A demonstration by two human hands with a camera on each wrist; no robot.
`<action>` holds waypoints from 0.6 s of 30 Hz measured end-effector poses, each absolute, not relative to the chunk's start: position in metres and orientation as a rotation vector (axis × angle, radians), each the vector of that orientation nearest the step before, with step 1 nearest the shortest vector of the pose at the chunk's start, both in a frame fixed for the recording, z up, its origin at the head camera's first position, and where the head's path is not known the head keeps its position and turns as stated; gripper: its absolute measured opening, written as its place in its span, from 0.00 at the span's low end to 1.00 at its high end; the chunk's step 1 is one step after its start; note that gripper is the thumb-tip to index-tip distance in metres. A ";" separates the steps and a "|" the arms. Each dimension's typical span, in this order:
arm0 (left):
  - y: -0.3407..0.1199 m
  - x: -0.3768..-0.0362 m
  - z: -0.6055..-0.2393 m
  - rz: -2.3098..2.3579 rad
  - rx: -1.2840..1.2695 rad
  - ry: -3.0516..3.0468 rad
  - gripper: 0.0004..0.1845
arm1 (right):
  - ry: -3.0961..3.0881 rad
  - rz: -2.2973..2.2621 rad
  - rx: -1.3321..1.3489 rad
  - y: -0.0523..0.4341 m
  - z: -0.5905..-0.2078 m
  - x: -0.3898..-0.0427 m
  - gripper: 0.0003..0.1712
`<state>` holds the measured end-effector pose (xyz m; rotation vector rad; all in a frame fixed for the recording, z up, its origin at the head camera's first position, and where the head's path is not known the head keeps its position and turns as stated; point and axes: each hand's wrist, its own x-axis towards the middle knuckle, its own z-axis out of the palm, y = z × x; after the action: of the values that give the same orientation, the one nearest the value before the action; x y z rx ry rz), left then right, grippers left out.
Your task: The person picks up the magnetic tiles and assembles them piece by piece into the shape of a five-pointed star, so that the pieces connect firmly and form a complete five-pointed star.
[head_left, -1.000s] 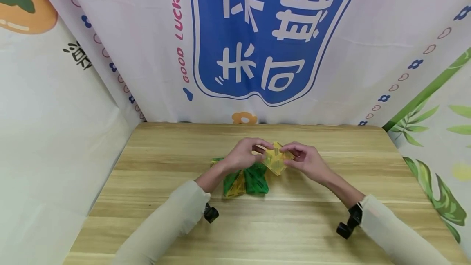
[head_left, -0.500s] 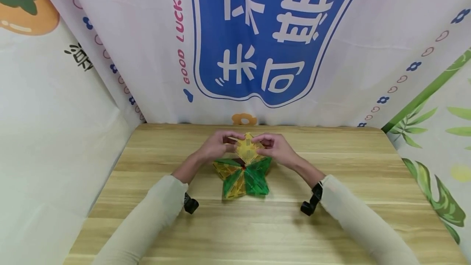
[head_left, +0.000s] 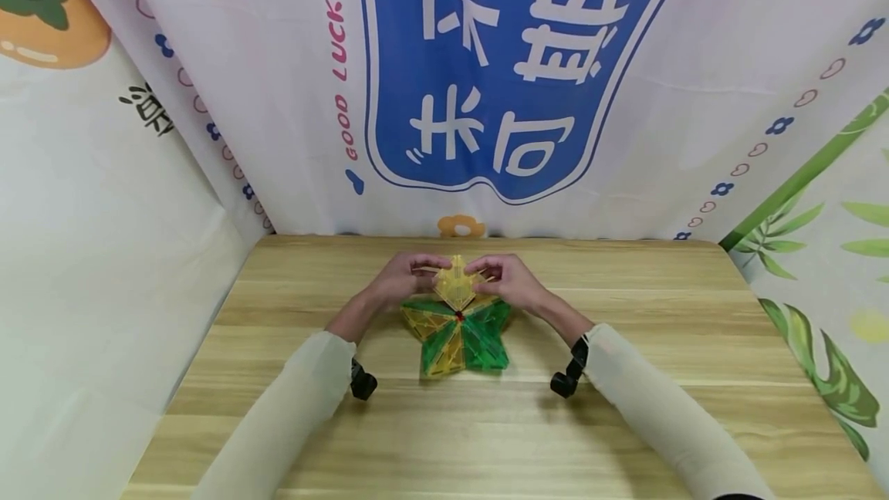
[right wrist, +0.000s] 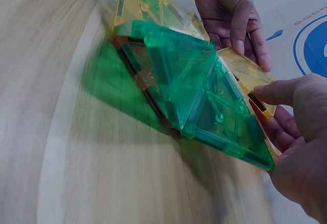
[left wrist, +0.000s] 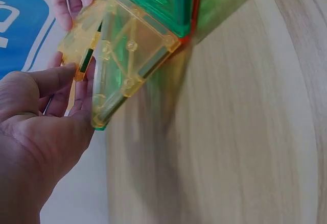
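Observation:
A star-shaped build of translucent green and yellow magnetic tiles [head_left: 484, 347] stands on the table, with a small red spot at its middle. At its far side, a yellow magnetic tile piece [head_left: 456, 288] is held between both hands, its near tip at the star's centre. My left hand [head_left: 406, 280] pinches the piece's left edge, and my right hand [head_left: 512, 284] pinches the right edge. In the left wrist view, the left thumb presses the yellow piece [left wrist: 82, 38] beside a yellow triangle tile [left wrist: 134, 50]. From the right wrist, a green triangle tile [right wrist: 225, 117] shows close to the right fingers.
The wooden table [head_left: 444, 438] extends on all sides of the build. Behind it hangs a white printed cloth [head_left: 299, 137] with a blue panel. A red-orange tile edge [right wrist: 145, 94] lies low on the build.
Both hands carried the yellow piece leftward from the build's right side to its far side, then slightly left and down to the star's centre. More of the star now shows.

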<state>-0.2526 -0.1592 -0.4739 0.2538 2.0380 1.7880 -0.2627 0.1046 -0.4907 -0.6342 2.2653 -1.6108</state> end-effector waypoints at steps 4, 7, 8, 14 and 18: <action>-0.159 -0.255 -0.482 1.780 0.200 2.048 0.22 | 2.277 -1.590 -0.624 0.103 -0.495 -0.266 0.16; -0.158 -0.257 -0.488 1.744 0.177 2.105 0.22 | 2.290 -1.562 -0.633 0.102 -0.499 -0.269 0.15; -0.157 -0.258 -0.491 1.726 0.173 2.124 0.22 | 2.287 -1.553 -0.636 0.102 -0.500 -0.270 0.15; -0.155 -0.256 -0.496 1.611 0.221 2.213 0.20 | 2.264 -1.483 -0.619 0.100 -0.503 -0.270 0.14; -0.155 -0.254 -0.495 1.594 0.235 2.243 0.18 | 2.264 -1.486 -0.625 0.102 -0.503 -0.268 0.12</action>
<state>-0.2541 -0.1551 -0.4954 0.2347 2.2426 1.5944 -0.2677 0.1017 -0.5028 -0.6248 2.2639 -1.4857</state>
